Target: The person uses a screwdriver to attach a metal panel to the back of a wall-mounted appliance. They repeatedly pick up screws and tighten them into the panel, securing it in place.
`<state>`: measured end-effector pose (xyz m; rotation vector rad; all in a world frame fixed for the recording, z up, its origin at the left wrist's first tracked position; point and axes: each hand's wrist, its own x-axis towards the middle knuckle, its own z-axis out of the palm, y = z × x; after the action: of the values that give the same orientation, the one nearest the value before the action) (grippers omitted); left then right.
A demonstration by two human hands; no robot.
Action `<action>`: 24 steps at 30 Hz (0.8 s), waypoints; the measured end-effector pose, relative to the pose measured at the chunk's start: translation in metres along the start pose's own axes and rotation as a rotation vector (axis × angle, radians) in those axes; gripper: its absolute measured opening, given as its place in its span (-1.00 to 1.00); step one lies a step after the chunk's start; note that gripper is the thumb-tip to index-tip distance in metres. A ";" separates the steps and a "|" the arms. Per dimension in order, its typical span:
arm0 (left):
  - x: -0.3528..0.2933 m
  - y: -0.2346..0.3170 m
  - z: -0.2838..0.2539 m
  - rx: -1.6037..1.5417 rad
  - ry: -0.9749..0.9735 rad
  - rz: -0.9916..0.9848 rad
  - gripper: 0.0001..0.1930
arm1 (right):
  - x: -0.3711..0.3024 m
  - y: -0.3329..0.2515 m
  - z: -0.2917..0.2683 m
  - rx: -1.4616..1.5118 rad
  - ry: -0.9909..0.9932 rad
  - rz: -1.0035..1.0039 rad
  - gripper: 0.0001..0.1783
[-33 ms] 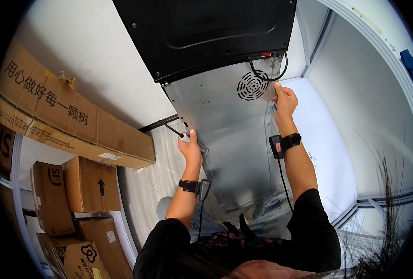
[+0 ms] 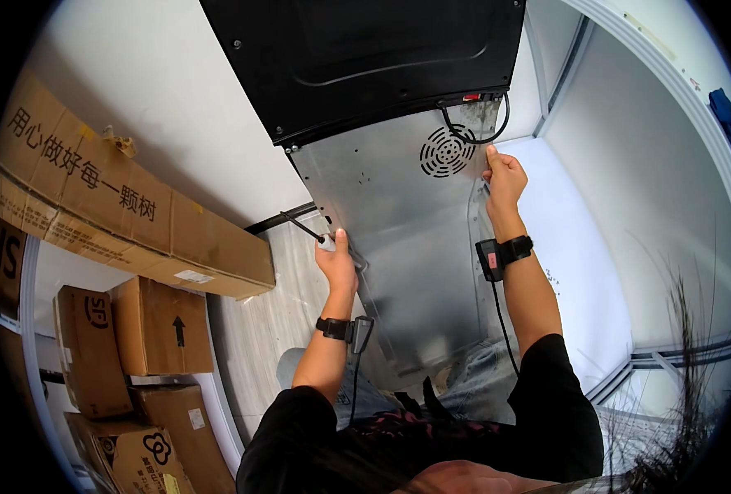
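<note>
A large silver metal panel [image 2: 398, 214] with a round vent grille [image 2: 448, 151] stands before me, below a black upper housing [image 2: 382, 49]. At the panel's left edge my left hand [image 2: 338, 265] is closed round what looks like a screwdriver [image 2: 326, 243], with a grey handle and a thin dark shaft that points up and left. My right hand [image 2: 506, 177] is at the panel's right edge, its thumb and finger pinched together. Whatever lies between those fingertips is too small to make out. Just above them loops a black cable [image 2: 505, 123], beside the vent.
A long cardboard box [image 2: 126, 198] lies at the left, with several smaller cartons [image 2: 163, 329] stacked below it. White walls and a metal frame [image 2: 583, 49] enclose the right side. Cabled black straps [image 2: 513, 249] are round both wrists.
</note>
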<state>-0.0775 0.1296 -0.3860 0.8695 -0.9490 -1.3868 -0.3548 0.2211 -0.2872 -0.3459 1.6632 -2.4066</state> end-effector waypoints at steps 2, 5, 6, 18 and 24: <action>0.005 0.000 0.001 0.013 -0.015 0.024 -0.84 | -0.001 -0.001 0.002 0.038 0.010 0.035 -0.73; 0.012 -0.002 -0.001 0.086 -0.041 0.069 -0.84 | 0.003 0.001 0.004 0.036 0.010 0.056 -0.73; 0.015 -0.003 -0.004 0.130 -0.050 0.060 -0.79 | 0.004 0.002 0.004 0.028 0.004 0.058 -0.73; 0.039 -0.024 -0.003 0.595 0.157 0.518 -0.68 | 0.010 0.008 0.005 0.061 -0.023 0.056 -0.74; 0.042 -0.029 -0.008 0.500 0.177 0.303 -0.68 | 0.009 0.010 0.008 0.087 0.007 0.073 -0.74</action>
<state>-0.0835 0.0866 -0.4146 1.1417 -1.2543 -0.8075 -0.3608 0.2082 -0.2937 -0.2582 1.5400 -2.4202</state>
